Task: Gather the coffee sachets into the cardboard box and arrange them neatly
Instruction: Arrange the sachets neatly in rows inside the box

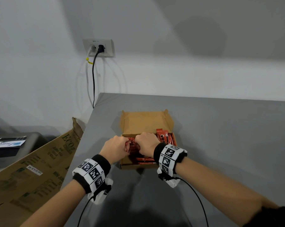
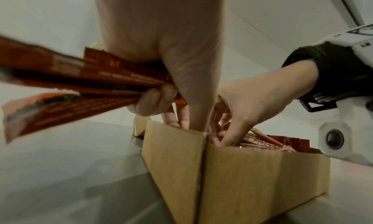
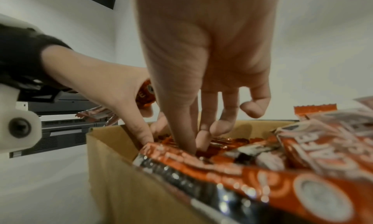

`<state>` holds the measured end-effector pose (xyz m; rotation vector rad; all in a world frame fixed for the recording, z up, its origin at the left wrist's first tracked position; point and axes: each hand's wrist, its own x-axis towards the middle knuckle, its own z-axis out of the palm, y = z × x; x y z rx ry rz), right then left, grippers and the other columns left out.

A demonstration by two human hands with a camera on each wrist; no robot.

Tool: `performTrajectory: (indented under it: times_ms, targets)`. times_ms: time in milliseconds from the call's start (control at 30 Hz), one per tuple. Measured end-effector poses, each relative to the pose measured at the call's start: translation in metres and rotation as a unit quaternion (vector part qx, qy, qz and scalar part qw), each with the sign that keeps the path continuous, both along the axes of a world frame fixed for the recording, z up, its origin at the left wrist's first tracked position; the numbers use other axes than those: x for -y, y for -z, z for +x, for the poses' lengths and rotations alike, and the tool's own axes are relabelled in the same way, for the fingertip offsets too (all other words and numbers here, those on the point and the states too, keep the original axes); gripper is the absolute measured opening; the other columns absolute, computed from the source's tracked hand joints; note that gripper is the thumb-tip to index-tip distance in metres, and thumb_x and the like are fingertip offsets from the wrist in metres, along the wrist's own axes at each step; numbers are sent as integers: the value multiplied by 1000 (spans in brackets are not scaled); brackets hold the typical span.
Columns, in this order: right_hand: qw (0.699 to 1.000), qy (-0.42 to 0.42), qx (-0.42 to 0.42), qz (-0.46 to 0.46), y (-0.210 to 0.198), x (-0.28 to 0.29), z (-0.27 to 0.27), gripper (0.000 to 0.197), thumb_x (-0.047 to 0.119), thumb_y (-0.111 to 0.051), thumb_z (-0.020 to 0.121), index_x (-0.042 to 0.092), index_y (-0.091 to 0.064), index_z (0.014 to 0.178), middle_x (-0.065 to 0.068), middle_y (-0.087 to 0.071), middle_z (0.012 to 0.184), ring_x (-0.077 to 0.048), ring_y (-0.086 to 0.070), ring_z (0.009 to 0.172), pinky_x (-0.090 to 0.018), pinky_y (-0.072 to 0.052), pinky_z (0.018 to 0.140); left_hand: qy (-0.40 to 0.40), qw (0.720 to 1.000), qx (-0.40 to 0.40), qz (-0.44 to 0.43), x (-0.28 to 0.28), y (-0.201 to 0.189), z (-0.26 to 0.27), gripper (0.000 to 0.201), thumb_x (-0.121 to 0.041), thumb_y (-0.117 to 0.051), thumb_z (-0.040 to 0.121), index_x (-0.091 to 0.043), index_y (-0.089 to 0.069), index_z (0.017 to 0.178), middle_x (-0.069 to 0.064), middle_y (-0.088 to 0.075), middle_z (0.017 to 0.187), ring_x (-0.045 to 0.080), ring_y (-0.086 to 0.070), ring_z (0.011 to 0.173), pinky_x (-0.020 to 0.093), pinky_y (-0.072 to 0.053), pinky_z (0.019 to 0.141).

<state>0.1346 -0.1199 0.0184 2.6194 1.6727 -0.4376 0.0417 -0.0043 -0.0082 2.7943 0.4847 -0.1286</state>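
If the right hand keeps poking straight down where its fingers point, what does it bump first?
Most likely the red coffee sachets piled in the cardboard box; the right hand points its fingertips down among them already.

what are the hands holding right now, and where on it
The left hand grips a bundle of coffee sachets by one end, the rest fanning out. The right hand reaches into the cardboard box, fingers among sachets; no clear grip shows.
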Motion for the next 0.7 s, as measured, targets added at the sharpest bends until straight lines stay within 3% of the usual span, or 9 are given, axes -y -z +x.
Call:
performTrajectory:
  times_ms: [133, 233, 333, 400, 467, 533, 600, 700]
  targets:
    - [1000, 9, -16, 13, 2, 0, 2, 6, 9, -56, 84, 8, -58, 89, -13, -64, 97, -31, -60, 89, -41, -52, 77, -2, 1000, 6, -6, 0, 1, 0, 9, -26, -58, 82, -17, -57, 86, 0, -61, 82, 21, -61, 79, 30, -50, 70]
    - [1000, 10, -21, 15, 3, 2, 5, 7, 14, -61, 83, 11, -57, 86, -10, -65, 93, -29, -61, 86, -39, -52, 75, 0, 1000, 9, -24, 2, -2, -2, 8, -25, -60, 81, -18, -57, 83, -1, -61, 80, 20, -61, 76, 32, -53, 71]
    - [994, 31, -56, 87, 1, 7, 11, 15, 22, -65, 83, 10, -62, 93, -7, -67, 91, -23, -63, 83, -34, -52, 73, -32, 987, 114, -105, 1, -10, -4, 9, -9, -59, 78, -14, -52, 76, -5, -54, 67, 13, -54, 64, 27, -49, 63]
    - [970, 49, -170, 170, 0, 9, 10, 23, 22, -65, 85, 9, -63, 104, -6, -68, 96, -19, -63, 85, -29, -51, 79, -70, 947, 265, -165, 1, -19, -3, 10, -4, -55, 85, -11, -49, 80, -4, -50, 66, 7, -47, 59, 13, -39, 57]
    - [934, 35, -285, 213, 1, 7, -2, 32, 23, -63, 88, 8, -58, 116, -7, -67, 103, -14, -61, 88, -25, -49, 84, -82, 901, 374, -206, 8, -29, 2, 5, -8, -46, 94, -9, -49, 90, -1, -48, 65, 7, -43, 55, 12, -35, 54]
    - [904, 39, -345, 249, 6, 3, -16, 31, 21, -59, 91, 8, -53, 118, -7, -66, 107, -12, -61, 93, -28, -49, 89, -69, 872, 413, -252, 18, -35, 8, 10, -12, -41, 98, -9, -50, 99, -3, -44, 61, 7, -40, 50, 15, -36, 51]
    - [870, 61, -374, 314, 8, 3, -19, 20, 16, -57, 91, 10, -55, 111, 0, -64, 101, -4, -60, 91, -24, -49, 85, -70, 837, 442, -314, 25, -37, 13, 13, -15, -40, 99, -10, -51, 103, -4, -44, 60, 12, -43, 51, 24, -41, 53]
    - [859, 58, -360, 360, 2, 7, -14, 29, 18, -58, 91, 13, -56, 120, 8, -63, 105, 7, -56, 90, -12, -44, 84, -108, 790, 467, -383, 28, -35, 16, 16, -22, -40, 98, -15, -51, 108, 0, -54, 76, 16, -55, 70, 32, -48, 71]
